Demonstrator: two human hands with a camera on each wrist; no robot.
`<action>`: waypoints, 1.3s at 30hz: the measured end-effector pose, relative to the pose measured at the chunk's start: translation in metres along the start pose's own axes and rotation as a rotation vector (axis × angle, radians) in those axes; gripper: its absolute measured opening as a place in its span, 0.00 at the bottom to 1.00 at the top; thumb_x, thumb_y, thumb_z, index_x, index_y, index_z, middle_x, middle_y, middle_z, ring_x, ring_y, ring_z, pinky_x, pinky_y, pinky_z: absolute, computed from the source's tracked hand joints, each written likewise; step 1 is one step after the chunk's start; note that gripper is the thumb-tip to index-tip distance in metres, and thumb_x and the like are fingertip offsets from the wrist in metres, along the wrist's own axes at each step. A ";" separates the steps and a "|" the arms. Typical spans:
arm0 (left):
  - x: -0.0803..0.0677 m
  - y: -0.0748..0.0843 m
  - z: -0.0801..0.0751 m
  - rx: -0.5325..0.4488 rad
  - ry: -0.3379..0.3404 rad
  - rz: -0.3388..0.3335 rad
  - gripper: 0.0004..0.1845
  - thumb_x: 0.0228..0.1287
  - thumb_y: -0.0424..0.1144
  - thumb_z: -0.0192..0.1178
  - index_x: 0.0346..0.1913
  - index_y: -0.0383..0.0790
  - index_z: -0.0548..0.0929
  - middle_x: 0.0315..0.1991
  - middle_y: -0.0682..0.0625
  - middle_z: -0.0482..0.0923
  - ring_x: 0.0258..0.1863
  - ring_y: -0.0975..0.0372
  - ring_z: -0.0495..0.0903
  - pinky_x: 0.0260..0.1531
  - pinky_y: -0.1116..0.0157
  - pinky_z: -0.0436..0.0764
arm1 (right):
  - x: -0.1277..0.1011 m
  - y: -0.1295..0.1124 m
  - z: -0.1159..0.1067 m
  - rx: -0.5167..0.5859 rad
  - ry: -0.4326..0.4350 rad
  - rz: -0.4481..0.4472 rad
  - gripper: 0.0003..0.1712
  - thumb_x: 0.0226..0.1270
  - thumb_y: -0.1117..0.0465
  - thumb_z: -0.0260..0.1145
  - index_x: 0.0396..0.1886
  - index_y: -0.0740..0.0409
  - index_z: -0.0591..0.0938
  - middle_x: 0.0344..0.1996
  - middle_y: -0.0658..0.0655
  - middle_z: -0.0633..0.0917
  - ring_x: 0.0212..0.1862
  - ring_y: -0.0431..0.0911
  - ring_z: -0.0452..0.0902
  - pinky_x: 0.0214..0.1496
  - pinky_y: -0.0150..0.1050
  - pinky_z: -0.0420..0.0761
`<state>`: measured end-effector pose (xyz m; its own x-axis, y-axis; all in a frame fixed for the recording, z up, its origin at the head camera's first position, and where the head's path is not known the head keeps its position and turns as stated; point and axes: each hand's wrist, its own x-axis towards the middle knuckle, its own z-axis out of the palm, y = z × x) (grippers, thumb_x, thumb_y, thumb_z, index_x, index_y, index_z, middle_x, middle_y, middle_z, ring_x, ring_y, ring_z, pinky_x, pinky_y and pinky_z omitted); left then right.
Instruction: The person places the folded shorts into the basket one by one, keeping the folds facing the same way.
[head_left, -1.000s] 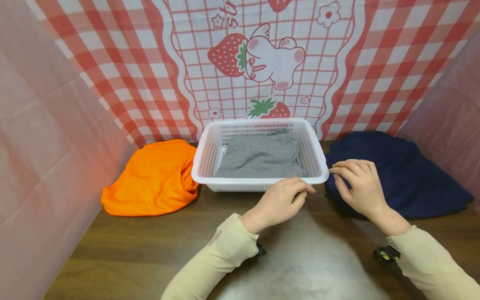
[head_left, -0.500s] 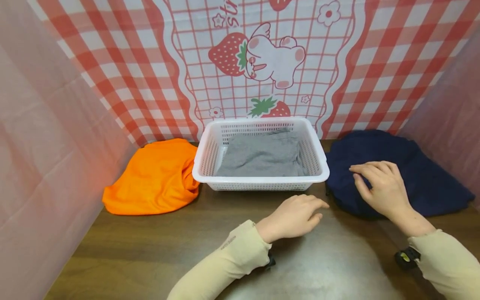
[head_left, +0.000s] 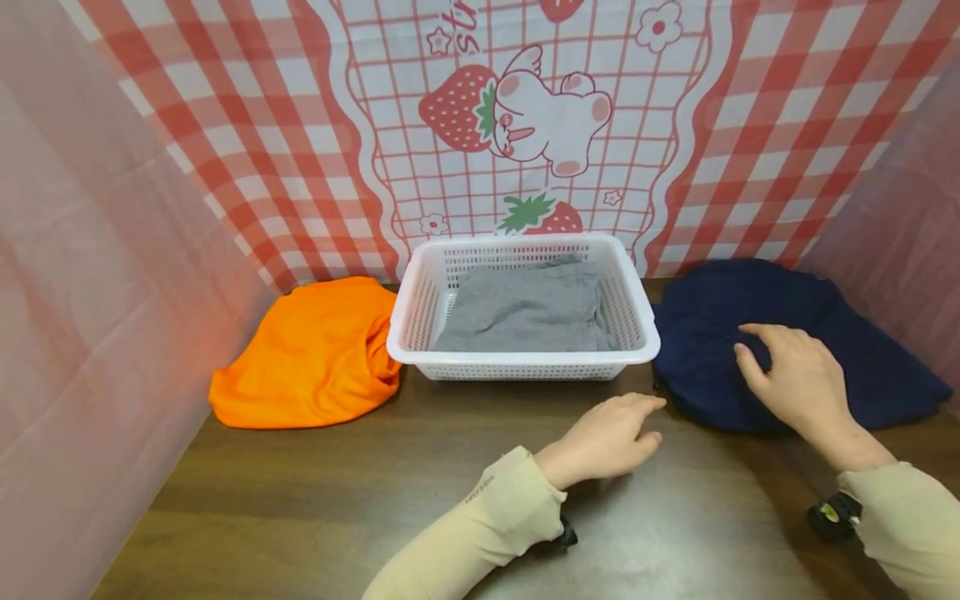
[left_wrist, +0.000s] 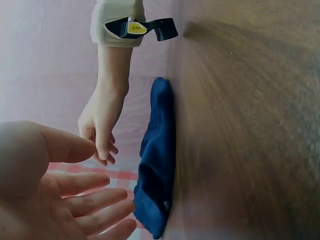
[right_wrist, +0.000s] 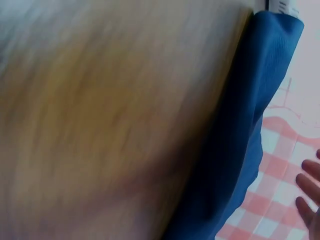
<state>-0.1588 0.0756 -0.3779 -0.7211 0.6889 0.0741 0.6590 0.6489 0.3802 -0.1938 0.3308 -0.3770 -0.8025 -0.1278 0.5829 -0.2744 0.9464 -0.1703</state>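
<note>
At the left of the head view an orange cloth (head_left: 309,354) lies bunched on the brown table (head_left: 315,500), touching the left wall of a white basket (head_left: 525,363) in the middle. A folded grey cloth (head_left: 525,312) lies inside the basket. Below the basket's right corner, in the lower middle of the frame, the left hand (head_left: 607,437) hovers just above the table with fingers relaxed and loosely spread, holding nothing; its fingertips point toward the dark blue cloth (head_left: 787,292). That cloth lies heaped at the right of the frame, just beside the basket. The right hand (head_left: 798,379) is over the blue cloth's front part, fingers extended and slightly bent; whether it touches the fabric I cannot tell.
</note>
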 end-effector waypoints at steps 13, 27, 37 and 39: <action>0.017 0.008 0.016 -0.025 -0.145 -0.088 0.32 0.63 0.53 0.51 0.67 0.47 0.60 0.64 0.57 0.62 0.63 0.68 0.62 0.59 0.75 0.62 | -0.004 0.034 -0.003 0.002 -0.226 0.174 0.36 0.61 0.47 0.59 0.58 0.71 0.67 0.51 0.77 0.69 0.48 0.71 0.64 0.42 0.64 0.64; 0.022 0.020 0.036 -0.100 0.010 -0.202 0.32 0.60 0.50 0.53 0.66 0.43 0.61 0.64 0.51 0.61 0.63 0.62 0.63 0.58 0.71 0.64 | -0.012 0.071 -0.005 0.001 -0.333 0.366 0.50 0.63 0.39 0.51 0.67 0.75 0.48 0.59 0.81 0.56 0.55 0.76 0.52 0.49 0.70 0.56; 0.026 0.027 0.035 -0.254 0.029 -0.295 0.33 0.58 0.48 0.54 0.66 0.42 0.61 0.64 0.52 0.61 0.63 0.63 0.62 0.58 0.73 0.63 | -0.015 0.088 -0.007 -0.051 -0.401 0.430 0.59 0.60 0.35 0.50 0.64 0.82 0.39 0.60 0.85 0.48 0.57 0.77 0.47 0.54 0.69 0.53; 0.026 0.028 0.035 -0.270 0.026 -0.305 0.33 0.58 0.48 0.54 0.66 0.43 0.61 0.64 0.52 0.61 0.63 0.63 0.62 0.58 0.73 0.63 | -0.015 0.091 -0.008 -0.060 -0.424 0.432 0.60 0.60 0.34 0.49 0.64 0.82 0.38 0.61 0.85 0.45 0.60 0.77 0.44 0.57 0.68 0.50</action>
<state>-0.1522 0.1228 -0.3974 -0.8822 0.4673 -0.0575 0.3367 0.7115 0.6168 -0.2026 0.4216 -0.3949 -0.9790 0.1765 0.1018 0.1438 0.9525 -0.2686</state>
